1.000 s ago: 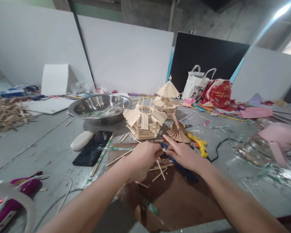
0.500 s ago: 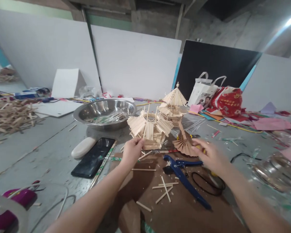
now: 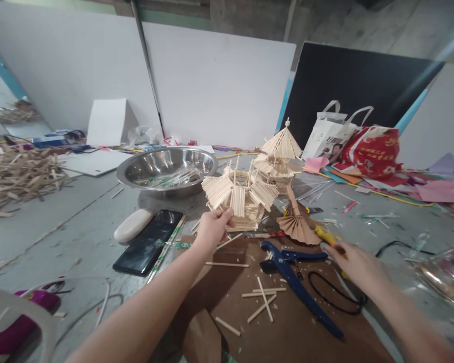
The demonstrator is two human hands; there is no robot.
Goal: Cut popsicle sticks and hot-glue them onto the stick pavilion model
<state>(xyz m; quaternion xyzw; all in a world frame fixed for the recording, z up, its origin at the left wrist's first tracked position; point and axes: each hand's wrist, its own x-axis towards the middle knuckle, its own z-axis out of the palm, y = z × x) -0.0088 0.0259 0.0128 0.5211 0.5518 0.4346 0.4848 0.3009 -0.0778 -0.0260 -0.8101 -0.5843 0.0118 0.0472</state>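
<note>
My left hand [image 3: 212,230] is pinched at the near lower edge of a small pavilion model [image 3: 239,201] built from thin wooden sticks, with upright sticks at its top. My right hand [image 3: 346,257], slightly blurred, has its fingers closed around a yellow tool [image 3: 325,234], mostly hidden by the hand. Beside it lies a folded brown paper fan [image 3: 298,227]. Between my hands, a blue-handled cutter [image 3: 297,287] rests on a brown board [image 3: 287,343] with several loose sticks [image 3: 263,302]. A finished-looking model with a pointed roof [image 3: 282,146] stands behind.
A steel basin [image 3: 124,176] holds wrapped sticks. A black phone [image 3: 147,247] and a white oval object [image 3: 132,225] lie at left, near a wood-scrap pile [image 3: 22,176]. White [image 3: 327,136] and red bags [image 3: 371,151] stand back right. A black cord [image 3: 336,302] loops beside the cutter.
My right hand has moved from beside the paper fan toward me and right, onto the yellow tool. My left hand stays at the stick model. The view has shifted slightly.
</note>
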